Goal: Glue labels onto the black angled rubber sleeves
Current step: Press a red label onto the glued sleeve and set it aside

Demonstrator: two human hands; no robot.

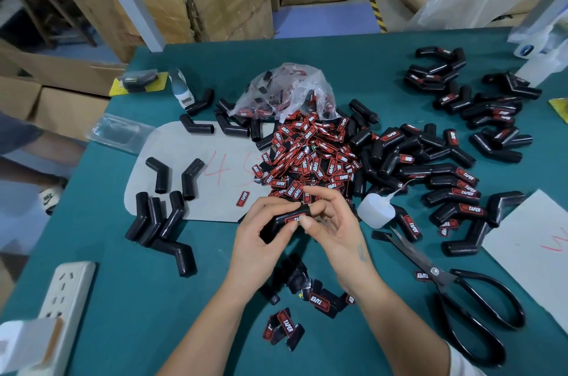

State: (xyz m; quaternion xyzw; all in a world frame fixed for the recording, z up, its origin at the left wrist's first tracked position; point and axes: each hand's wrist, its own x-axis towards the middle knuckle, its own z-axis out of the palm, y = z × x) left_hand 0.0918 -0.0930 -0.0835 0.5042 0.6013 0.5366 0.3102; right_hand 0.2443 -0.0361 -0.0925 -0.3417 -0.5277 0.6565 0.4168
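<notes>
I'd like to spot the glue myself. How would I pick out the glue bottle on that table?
Find the red label heap mid-table. Just right of the right hand lies the glue bottle. It is the only translucent white thing among the black sleeves, with a thin curved nozzle.

Teal table [129, 298]: sleeves [159, 222], labels [307, 157], scissors [461, 292], glue bottle [376, 211].

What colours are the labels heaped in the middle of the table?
The labels are black with red borders and red-and-white lettering; head view.

Bare table [129, 298] left; scissors [445, 283] and glue bottle [376, 209] block right.
</notes>
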